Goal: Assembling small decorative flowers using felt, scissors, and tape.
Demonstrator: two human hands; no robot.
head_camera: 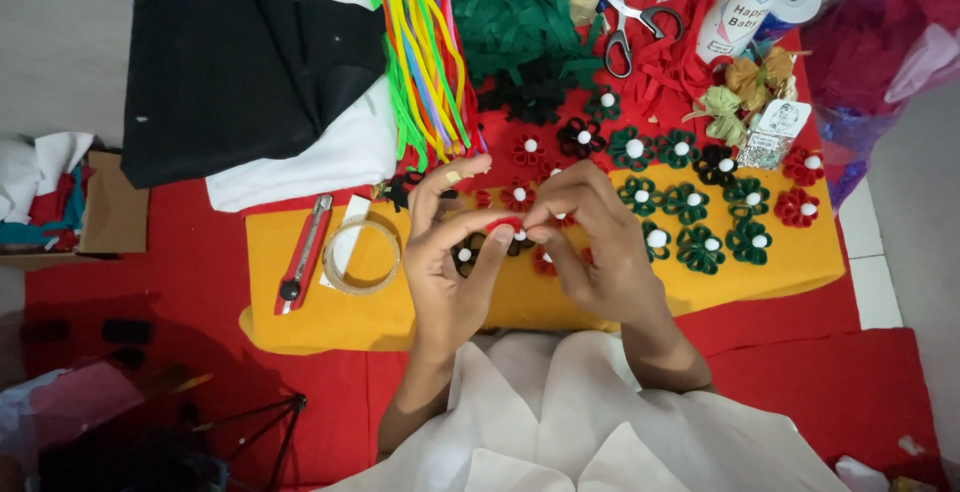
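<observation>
One red felt piece (503,223) pinched between left hand (452,262) and right hand (590,242) fingertips.

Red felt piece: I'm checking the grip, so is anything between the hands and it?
Nothing visible. The left hand and right hand both pinch the red felt piece directly, above the yellow felt sheet.

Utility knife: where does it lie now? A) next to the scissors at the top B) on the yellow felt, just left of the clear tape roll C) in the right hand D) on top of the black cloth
B: the red utility knife lies on the yellow felt directly left of the clear tape roll, apart from both hands, which pinch a small red felt piece.
</observation>
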